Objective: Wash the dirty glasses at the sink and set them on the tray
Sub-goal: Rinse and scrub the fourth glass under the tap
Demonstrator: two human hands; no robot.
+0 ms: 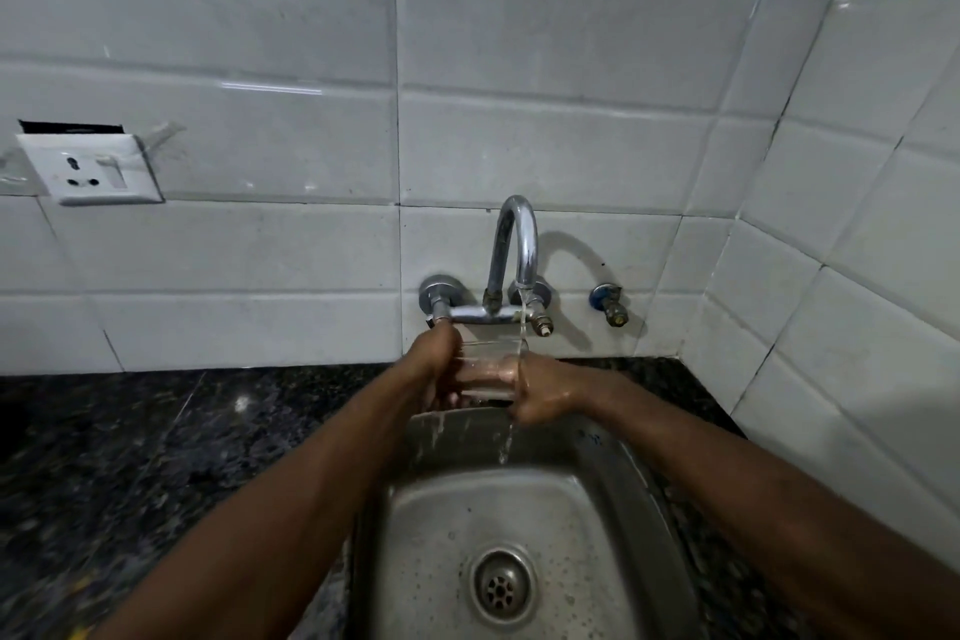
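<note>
Gripping clear glass (488, 369) under tap (514, 244) stream: left grip (434, 369), right grip (545, 392) both wrapped around it; steel sink (613, 499) below.

- I see dark speckled granite counter (156, 457) spanning lower frame, left to right.
- Steel sink (597, 509) set into it, lower centre, basin wet.

White tiles (291, 244), blk speckled counter (156, 457), steel-grey sink (613, 525), clear glass (491, 372)
</note>
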